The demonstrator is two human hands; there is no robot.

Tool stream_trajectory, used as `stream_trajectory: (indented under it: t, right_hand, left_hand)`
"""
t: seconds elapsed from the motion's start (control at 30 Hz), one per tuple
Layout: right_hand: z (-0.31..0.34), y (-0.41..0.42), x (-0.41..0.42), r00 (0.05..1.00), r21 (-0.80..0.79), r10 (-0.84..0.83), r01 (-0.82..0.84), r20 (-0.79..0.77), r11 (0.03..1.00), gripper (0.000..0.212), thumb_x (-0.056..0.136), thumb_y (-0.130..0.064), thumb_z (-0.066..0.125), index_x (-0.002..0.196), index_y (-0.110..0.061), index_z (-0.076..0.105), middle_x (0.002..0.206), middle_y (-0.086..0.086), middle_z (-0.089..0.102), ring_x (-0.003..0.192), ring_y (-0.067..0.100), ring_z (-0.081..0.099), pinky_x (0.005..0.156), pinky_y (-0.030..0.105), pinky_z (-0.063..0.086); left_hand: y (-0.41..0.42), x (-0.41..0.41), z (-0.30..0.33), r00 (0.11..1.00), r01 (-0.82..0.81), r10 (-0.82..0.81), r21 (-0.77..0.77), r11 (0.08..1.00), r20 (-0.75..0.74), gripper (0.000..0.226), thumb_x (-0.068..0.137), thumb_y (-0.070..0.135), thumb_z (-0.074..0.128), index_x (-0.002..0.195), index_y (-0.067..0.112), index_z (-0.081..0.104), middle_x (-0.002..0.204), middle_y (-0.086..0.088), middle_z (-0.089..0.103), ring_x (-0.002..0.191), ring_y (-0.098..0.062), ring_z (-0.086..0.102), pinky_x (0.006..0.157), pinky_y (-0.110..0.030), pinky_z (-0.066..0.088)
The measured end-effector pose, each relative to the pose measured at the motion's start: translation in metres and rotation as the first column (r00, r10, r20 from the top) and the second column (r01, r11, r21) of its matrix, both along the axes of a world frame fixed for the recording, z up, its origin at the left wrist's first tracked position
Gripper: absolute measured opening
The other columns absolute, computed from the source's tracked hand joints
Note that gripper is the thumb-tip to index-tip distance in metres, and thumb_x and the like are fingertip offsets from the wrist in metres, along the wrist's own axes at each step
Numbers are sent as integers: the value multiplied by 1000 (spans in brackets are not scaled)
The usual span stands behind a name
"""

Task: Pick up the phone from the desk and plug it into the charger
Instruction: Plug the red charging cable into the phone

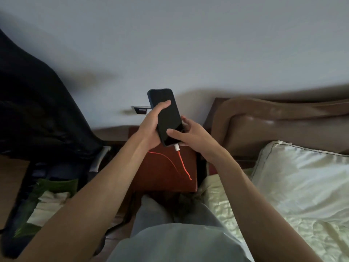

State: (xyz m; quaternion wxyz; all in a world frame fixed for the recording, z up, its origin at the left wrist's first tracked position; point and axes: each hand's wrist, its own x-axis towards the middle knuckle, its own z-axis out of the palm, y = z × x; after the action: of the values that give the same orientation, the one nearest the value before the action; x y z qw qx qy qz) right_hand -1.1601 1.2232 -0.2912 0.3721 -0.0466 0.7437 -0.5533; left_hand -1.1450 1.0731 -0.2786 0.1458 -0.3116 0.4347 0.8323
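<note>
A dark phone [166, 112] with a black screen is held up above a red-brown bedside table [162, 173]. My left hand [151, 125] grips its left edge, thumb across the screen. My right hand [190, 135] holds the phone's lower right corner, thumb on the bottom of the screen. A white plug [177, 147] of the red charging cable [182, 163] sits in the phone's bottom port. The cable hangs down and loops over the table top.
A wall socket plate [140, 109] is on the wall behind the phone. A bed with a white pillow [302, 174] and a brown headboard [273, 120] lies to the right. Dark fabric [37, 110] and a bag fill the left side.
</note>
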Motion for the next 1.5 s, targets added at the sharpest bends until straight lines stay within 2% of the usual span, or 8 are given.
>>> stream_trajectory:
  t: [0.17, 0.4, 0.6, 0.8, 0.97, 1.17, 1.33, 1.5]
  right_hand:
    - [-39, -5, 8, 999, 227, 40, -36, -14, 973, 104, 48, -59, 85, 133, -13, 48, 120, 6, 64, 106, 21, 67, 81, 36, 62]
    - [-128, -1, 13, 998, 503, 61, -54, 3, 862, 98, 69, -43, 85, 144, -9, 32, 132, 7, 58, 117, 27, 60, 84, 33, 50]
    - [-231, -6, 10, 994, 667, 112, -94, 16, 739, 93, 67, -52, 80, 136, -9, 37, 128, 14, 59, 115, 37, 60, 88, 41, 48]
    - [-322, -2, 7, 988, 739, 152, -127, 34, 661, 89, 67, -48, 80, 134, -9, 37, 127, 13, 58, 116, 35, 59, 91, 42, 51]
    - [-368, 0, 9, 986, 758, 139, -19, -95, 652, 89, 66, -43, 82, 134, -4, 39, 132, 13, 43, 126, 32, 44, 94, 43, 46]
    - [-391, -15, 15, 976, 762, 109, 76, -190, 643, 90, 62, -56, 81, 128, -5, 44, 128, 13, 48, 121, 33, 49, 99, 43, 45]
    - [-396, -26, 19, 976, 762, 100, 86, -194, 641, 106, 64, -61, 78, 143, -8, 33, 134, 13, 46, 127, 32, 47, 102, 44, 43]
    - [-400, -28, 13, 969, 788, 152, 64, -197, 613, 104, 67, -62, 77, 146, -11, 31, 135, 14, 46, 125, 33, 48, 99, 42, 43]
  left_hand:
    - [12, 6, -46, 997, -1, -3, 55, 998, 71, 50, 83, 38, 69, 122, 7, 61, 116, -17, 61, 108, -31, 61, 109, -47, 44]
    - [12, 13, -142, 979, 35, -58, 119, 992, 193, 52, 93, 32, 56, 139, 7, 54, 140, -20, 57, 129, -36, 56, 111, -48, 42]
    - [7, 12, -242, 944, 113, -110, 7, 994, 311, 29, 95, 32, 53, 114, 13, 64, 104, -8, 68, 80, -18, 65, 71, -29, 50]
    - [21, 6, -340, 919, 165, -129, -66, 984, 372, 20, 94, 36, 56, 98, 21, 68, 102, -4, 70, 82, -15, 61, 90, -32, 44]
    - [24, 2, -389, 890, 249, -153, -178, 952, 429, 44, 94, 48, 54, 125, 19, 64, 133, -4, 62, 129, -21, 51, 117, -42, 28]
    - [28, -3, -406, 922, 267, -152, -301, 916, 356, 48, 92, 53, 52, 125, 21, 65, 117, 2, 71, 99, -12, 66, 75, -24, 41]
    - [24, 1, -412, 933, 239, -112, -355, 904, 342, 61, 74, 63, 52, 123, 29, 66, 113, 3, 75, 103, -19, 71, 82, -32, 51]
    - [22, 2, -413, 947, 220, -105, -373, 902, 304, 39, 93, 49, 52, 128, 32, 62, 109, 7, 75, 95, -9, 72, 72, -22, 50]
